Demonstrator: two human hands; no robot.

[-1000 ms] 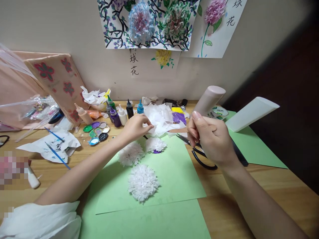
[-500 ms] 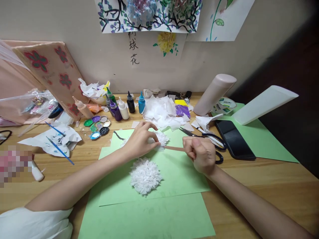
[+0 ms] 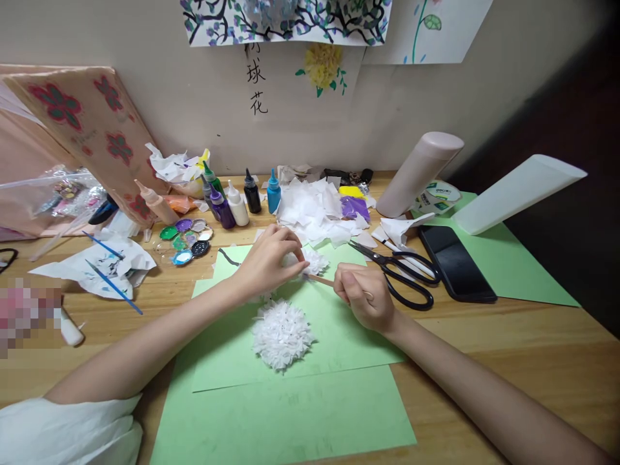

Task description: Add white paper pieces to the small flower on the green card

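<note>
My right hand (image 3: 363, 294) is closed round a thin wooden stick (image 3: 320, 279), whose tip points left to my left fingertips. Pinched at the stick's tip, my left hand (image 3: 274, 258) is over a white paper flower (image 3: 316, 260) and partly covers it; what its fingers hold is too small to make out. Nearer me, a round fluffy white flower (image 3: 283, 336) lies on the upper green sheet (image 3: 349, 342), which overlaps a second green sheet (image 3: 290, 420). Black-handled scissors (image 3: 409, 278) lie just beyond my right hand.
White tissue pieces (image 3: 310, 206) lie behind the hands. Paint bottles (image 3: 221, 210) and a paint palette (image 3: 186, 240) stand left of them, with brushes (image 3: 113, 284) on tissue. A phone (image 3: 458, 265) and two tall bottles (image 3: 419, 174) are at the right.
My right hand has moved left with the stick, closer to my left hand, uncovering more of the scissors. My left hand has shifted slightly. The whole view has tilted down a little.
</note>
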